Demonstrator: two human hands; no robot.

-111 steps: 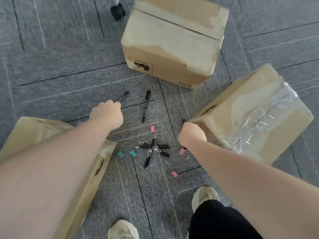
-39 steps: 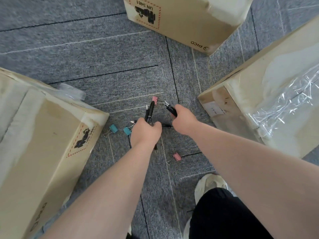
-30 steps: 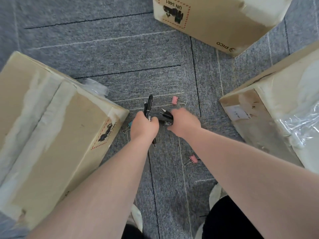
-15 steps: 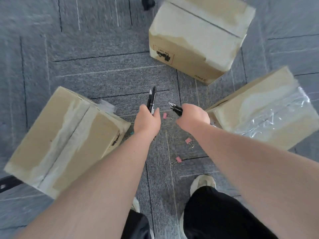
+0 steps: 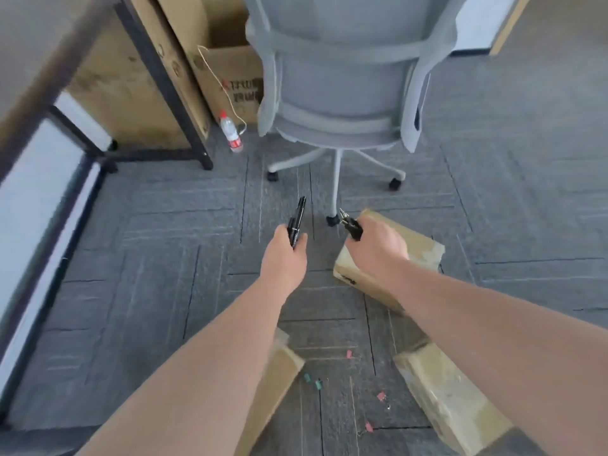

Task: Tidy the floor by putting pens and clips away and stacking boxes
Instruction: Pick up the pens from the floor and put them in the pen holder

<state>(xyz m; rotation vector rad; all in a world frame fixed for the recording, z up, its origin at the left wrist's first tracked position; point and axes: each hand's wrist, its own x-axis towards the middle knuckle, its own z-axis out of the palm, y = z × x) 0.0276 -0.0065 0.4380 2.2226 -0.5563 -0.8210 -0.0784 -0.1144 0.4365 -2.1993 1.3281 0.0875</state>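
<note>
From the head camera I see my left hand [image 5: 285, 255] clenched around a bundle of black pens [image 5: 296, 222], their ends pointing up and away from me, held above the grey carpet floor [image 5: 158, 291]. My right hand [image 5: 378, 246] is closed on more black pens [image 5: 350, 225], whose metal tips stick out toward the left; the two hands are near each other but apart. Behind the right hand a taped cardboard box [image 5: 414, 255] lies on the floor, just in front of the wheeled base of a grey office chair [image 5: 342, 93]. A second box [image 5: 276, 386] lies under my left forearm, mostly hidden by it, and a third box [image 5: 441, 396], with clear tape on its top, lies under my right forearm toward the lower right corner of the floor. Between these two nearer boxes small clips are scattered on the carpet: two teal clips [image 5: 312, 381] close together, a pink clip [image 5: 349, 353] farther from me, and two more pink clips [image 5: 381, 396] nearer to me. At the upper left stands a desk [image 5: 46, 41] with a black frame; beside its leg a plastic bottle [image 5: 230, 134] with a red cap stands on the floor, next to an open brown carton [image 5: 230, 74]. The view is somewhat blurred.
</note>
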